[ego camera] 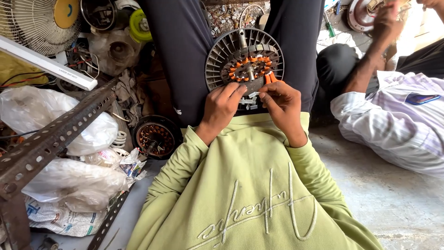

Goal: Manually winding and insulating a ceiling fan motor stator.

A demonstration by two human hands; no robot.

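Both hands, left (221, 105) and right (281, 103), pinch the motor (244, 60) lower edge (on lap); right grip possibly holds wires.

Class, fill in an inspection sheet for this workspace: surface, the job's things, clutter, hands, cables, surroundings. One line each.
Surface: grey concrete floor; the work rests on the person's lap.
Job's things: round finned fan motor with orange-insulated copper windings and a centre shaft, propped between dark trousers.
Clutter: second wound motor part on the floor, plastic bags, crumpled newspaper, perforated metal angle bar, fan guard.
Hands: left hand and right hand both pinch at the motor's lower edge.
Cables: loose red and black wires at far left.
Surroundings: another person in a striped shirt works on a separate motor at right.
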